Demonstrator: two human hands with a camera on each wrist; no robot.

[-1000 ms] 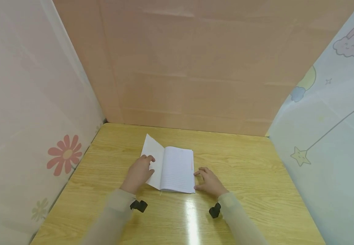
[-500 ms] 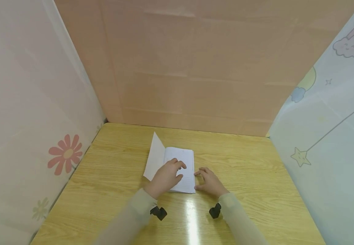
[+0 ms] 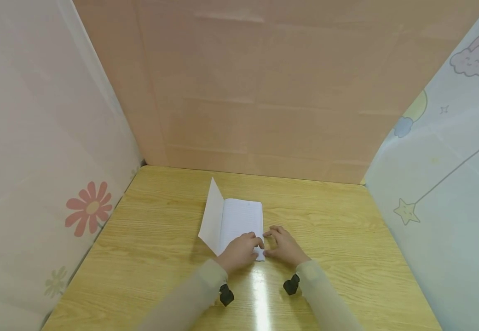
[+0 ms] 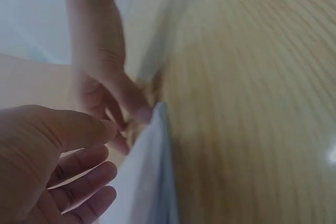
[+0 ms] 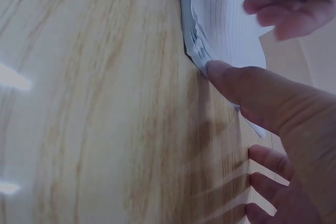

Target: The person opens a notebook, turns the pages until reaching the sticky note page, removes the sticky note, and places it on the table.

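Observation:
A lined notebook (image 3: 239,218) lies open on the wooden table, its white cover (image 3: 211,218) standing tilted up on the left side. Over the lower right part of the pages hovers my left hand (image 3: 240,250), fingers loosely bent; the left wrist view shows nothing between its thumb and fingers. My right hand (image 3: 285,247) rests by the notebook's right edge. In the right wrist view its thumb (image 5: 247,85) touches the corner of the page block (image 5: 202,56), while the other fingers spread along the tabletop. The page corner looks slightly ruffled there.
The wooden tabletop (image 3: 338,230) surrounds the notebook. A plain orange-brown backdrop (image 3: 247,92) stands behind the table, with patterned cloth walls at the left (image 3: 28,138) and right (image 3: 450,174). A bright light reflection falls on the near tabletop.
My left hand has left the raised cover and moved right across the pages to the lower right corner. The cover now stands steeper. The right hand has stayed in place.

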